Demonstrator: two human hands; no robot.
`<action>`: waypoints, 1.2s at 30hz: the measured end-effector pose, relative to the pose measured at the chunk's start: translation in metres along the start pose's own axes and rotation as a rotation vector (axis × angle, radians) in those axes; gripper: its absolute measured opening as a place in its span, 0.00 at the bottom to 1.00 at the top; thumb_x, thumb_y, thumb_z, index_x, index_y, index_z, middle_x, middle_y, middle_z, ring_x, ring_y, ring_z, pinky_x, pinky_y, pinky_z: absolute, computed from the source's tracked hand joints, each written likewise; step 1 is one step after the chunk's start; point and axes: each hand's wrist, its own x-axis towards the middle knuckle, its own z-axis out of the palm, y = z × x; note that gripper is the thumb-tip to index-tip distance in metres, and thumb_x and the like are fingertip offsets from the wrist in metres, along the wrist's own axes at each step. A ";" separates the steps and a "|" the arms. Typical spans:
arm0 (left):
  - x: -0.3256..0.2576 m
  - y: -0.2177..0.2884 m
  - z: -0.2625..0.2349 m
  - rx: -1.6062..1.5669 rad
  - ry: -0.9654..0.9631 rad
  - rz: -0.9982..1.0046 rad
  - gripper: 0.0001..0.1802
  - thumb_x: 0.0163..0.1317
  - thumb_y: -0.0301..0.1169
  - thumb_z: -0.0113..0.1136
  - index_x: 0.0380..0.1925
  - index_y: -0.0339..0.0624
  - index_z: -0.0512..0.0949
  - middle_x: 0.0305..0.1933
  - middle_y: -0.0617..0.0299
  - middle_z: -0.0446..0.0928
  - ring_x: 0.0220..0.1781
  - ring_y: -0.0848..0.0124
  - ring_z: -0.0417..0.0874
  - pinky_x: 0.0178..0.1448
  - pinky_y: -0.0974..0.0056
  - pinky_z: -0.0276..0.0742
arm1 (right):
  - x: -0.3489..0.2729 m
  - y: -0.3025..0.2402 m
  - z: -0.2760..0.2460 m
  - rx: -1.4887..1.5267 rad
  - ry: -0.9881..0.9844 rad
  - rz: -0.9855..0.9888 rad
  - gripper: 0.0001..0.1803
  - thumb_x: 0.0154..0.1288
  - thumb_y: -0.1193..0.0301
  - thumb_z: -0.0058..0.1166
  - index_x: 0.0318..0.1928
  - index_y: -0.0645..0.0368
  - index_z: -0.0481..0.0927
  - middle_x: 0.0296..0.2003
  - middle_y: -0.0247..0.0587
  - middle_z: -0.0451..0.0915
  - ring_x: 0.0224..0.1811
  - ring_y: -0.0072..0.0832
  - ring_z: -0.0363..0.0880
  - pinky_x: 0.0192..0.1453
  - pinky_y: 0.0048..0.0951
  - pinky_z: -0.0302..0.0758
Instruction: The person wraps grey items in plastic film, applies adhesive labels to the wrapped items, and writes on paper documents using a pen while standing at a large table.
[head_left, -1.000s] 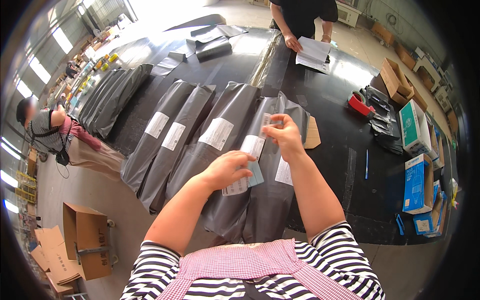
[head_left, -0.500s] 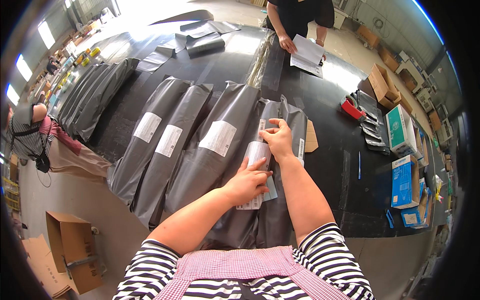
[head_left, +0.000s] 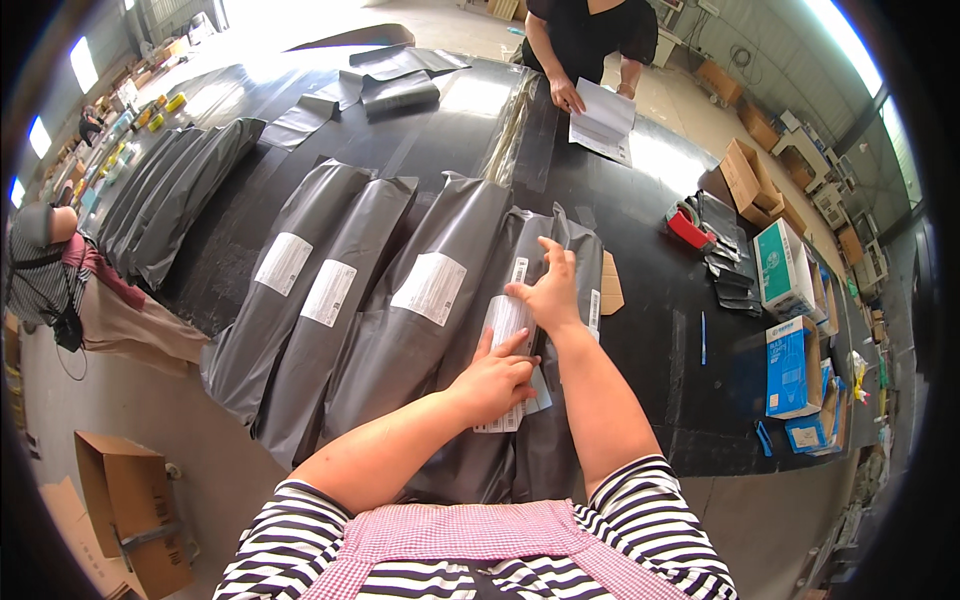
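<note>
A dark grey plastic mailer package (head_left: 530,240) lies in front of me with a white label (head_left: 508,315) on it. My left hand (head_left: 495,385) rests on the lower part of that label, fingers stretched out and apart. My right hand (head_left: 552,295) is on the label's upper right, its thumb at the top edge and its fingers spread. White printed label sheets (head_left: 500,421) and a pale blue paper (head_left: 540,392) show partly from under my left hand. To the left lie more grey packages with white labels, among them a wide package (head_left: 400,340).
Across the black table (head_left: 640,400), a person (head_left: 580,40) handles white papers (head_left: 603,120). At the right are a red tape dispenser (head_left: 690,226), a blue pen (head_left: 703,338) and a blue box (head_left: 790,370). More grey packages (head_left: 180,200) lie at left, near another person (head_left: 60,260).
My right hand's fingers have straightened and spread, with the thumb now at the label's top edge. My left hand stays on the label. The whole view has shifted slightly.
</note>
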 end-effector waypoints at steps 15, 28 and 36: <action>-0.024 -0.002 -0.080 -0.818 0.394 -0.187 0.11 0.61 0.30 0.68 0.30 0.36 0.76 0.42 0.58 0.82 0.42 0.69 0.80 0.49 0.64 0.75 | -0.053 -0.068 -0.067 0.965 -0.439 0.304 0.09 0.62 0.71 0.66 0.39 0.61 0.82 0.26 0.25 0.75 0.28 0.13 0.70 0.36 0.16 0.67; -0.058 -0.029 -0.122 -1.013 0.298 -0.155 0.09 0.61 0.28 0.67 0.39 0.36 0.81 0.38 0.61 0.83 0.42 0.76 0.80 0.49 0.66 0.76 | -0.077 -0.130 -0.059 0.686 -0.514 0.316 0.08 0.56 0.74 0.65 0.33 0.60 0.79 0.30 0.33 0.82 0.35 0.18 0.79 0.42 0.24 0.75; -0.073 -0.042 -0.151 -0.555 0.322 -0.301 0.13 0.60 0.34 0.69 0.32 0.35 0.80 0.28 0.55 0.81 0.32 0.70 0.81 0.39 0.62 0.76 | -0.066 -0.148 -0.033 0.520 -0.489 0.292 0.05 0.59 0.79 0.65 0.32 0.62 0.81 0.27 0.30 0.82 0.31 0.13 0.76 0.36 0.20 0.73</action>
